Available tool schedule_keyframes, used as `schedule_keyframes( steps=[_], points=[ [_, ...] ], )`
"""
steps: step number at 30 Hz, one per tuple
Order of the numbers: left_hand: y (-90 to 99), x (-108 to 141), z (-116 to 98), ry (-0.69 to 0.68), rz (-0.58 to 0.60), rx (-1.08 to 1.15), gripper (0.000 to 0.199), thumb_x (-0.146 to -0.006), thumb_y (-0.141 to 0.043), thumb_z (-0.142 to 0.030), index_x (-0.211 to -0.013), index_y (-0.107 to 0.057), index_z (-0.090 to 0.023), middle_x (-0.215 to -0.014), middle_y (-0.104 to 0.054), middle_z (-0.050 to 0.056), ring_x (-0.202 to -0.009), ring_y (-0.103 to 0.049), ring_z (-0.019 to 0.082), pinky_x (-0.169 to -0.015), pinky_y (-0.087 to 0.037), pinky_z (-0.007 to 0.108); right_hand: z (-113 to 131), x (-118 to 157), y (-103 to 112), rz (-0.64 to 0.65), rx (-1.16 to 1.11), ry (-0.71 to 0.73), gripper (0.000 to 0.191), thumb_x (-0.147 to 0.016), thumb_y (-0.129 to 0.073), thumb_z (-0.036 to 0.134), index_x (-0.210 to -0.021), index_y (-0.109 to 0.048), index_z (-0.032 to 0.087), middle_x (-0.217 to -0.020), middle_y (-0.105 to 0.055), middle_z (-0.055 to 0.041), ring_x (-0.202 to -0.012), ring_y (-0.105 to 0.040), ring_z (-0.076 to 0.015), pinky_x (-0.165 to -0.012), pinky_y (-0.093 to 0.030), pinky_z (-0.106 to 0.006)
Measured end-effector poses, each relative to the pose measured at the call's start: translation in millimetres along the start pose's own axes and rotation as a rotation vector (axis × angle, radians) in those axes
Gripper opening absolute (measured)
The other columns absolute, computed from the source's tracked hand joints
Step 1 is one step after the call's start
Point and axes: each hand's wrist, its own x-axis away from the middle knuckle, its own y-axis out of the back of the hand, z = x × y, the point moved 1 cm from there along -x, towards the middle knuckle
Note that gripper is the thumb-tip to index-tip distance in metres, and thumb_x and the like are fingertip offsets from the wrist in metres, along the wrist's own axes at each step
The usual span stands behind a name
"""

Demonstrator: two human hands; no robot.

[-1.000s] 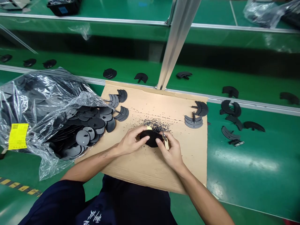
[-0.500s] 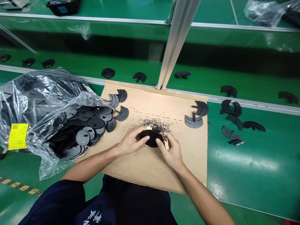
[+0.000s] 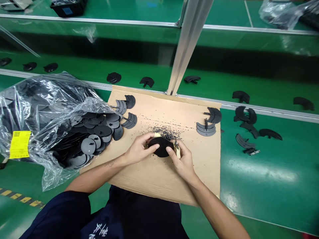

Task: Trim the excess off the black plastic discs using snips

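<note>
Both hands grip a round black plastic disc [image 3: 161, 148] above the cardboard. My left hand [image 3: 140, 148] pinches its left edge, thumb on top. A pale yellow covering [image 3: 157, 135] shows at that hand's index fingertip. At the disc's right edge is my right hand [image 3: 183, 159], thumb on the near face. The same hand also keeps a small cutting tool with pale yellow handles [image 3: 177, 151], probably side cutters, tucked in its fingers; its jaws are hard to make out. Just beyond the disc lie scattered black plastic bits [image 3: 166, 131].
A clear plastic bag [image 3: 52, 96] spills black discs [image 3: 88, 146] at the left. Stacked curved black parts lie on the cardboard's left [image 3: 130, 120] and right [image 3: 206, 128]. More curved parts [image 3: 245, 141] rest on the green bench. A metal post [image 3: 188, 46] rises behind the cardboard sheet [image 3: 154, 179].
The disc has tilted slightly, so a little more of its dark face shows. Both hands keep nearly the same place and grip.
</note>
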Motion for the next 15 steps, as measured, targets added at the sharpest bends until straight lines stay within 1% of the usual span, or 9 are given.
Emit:
schedule_keyframes(
  steps=[3, 7, 12, 15],
  points=[
    [-2.8, -1.6, 1.8, 0.049, 0.011, 0.101, 0.033, -0.09, -0.067, -0.044, -0.107, -0.066, -0.015, -0.094, -0.071, 0.007, -0.086, -0.067, 0.017, -0.076, -0.057, 0.027, 0.2, -0.9, 0.9, -0.006, -0.009, 0.002, 0.03, -0.09, -0.062, 0.052, -0.096, -0.061, 0.022, -0.079, -0.06, -0.0005, -0.072, -0.055, -0.0173, -0.068, -0.049, -0.03],
    [-3.2, -2.2, 3.9, 0.101, 0.02, 0.139, 0.033, -0.089, -0.07, -0.045, -0.103, -0.069, -0.015, -0.089, -0.07, 0.005, -0.08, -0.066, 0.016, -0.072, -0.057, 0.027, 0.0, -1.4, 1.3, -0.007, 0.004, 0.015, 0.031, -0.091, -0.061, 0.053, -0.096, -0.061, 0.023, -0.082, -0.061, -0.0013, -0.074, -0.056, -0.0179, -0.07, -0.05, -0.031],
    [-1.0, -1.0, 3.8, 0.082, 0.011, 0.152, 0.033, -0.087, -0.072, -0.042, -0.104, -0.071, -0.014, -0.092, -0.072, 0.007, -0.082, -0.067, 0.017, -0.073, -0.058, 0.027, -0.2, -1.0, 1.1, -0.018, 0.019, 0.042, 0.029, -0.091, -0.062, 0.051, -0.095, -0.061, 0.022, -0.08, -0.061, -0.0005, -0.072, -0.056, -0.0175, -0.069, -0.049, -0.03],
    [-0.4, 0.0, 4.7, 0.064, -0.004, 0.14, 0.033, -0.087, -0.073, -0.042, -0.103, -0.071, -0.014, -0.09, -0.073, 0.007, -0.08, -0.068, 0.017, -0.071, -0.058, 0.026, 0.3, -1.1, 1.3, -0.015, 0.025, 0.042, 0.028, -0.09, -0.063, 0.05, -0.095, -0.061, 0.023, -0.079, -0.061, 0.0, -0.07, -0.056, -0.0169, -0.066, -0.049, -0.029]
  ],
)
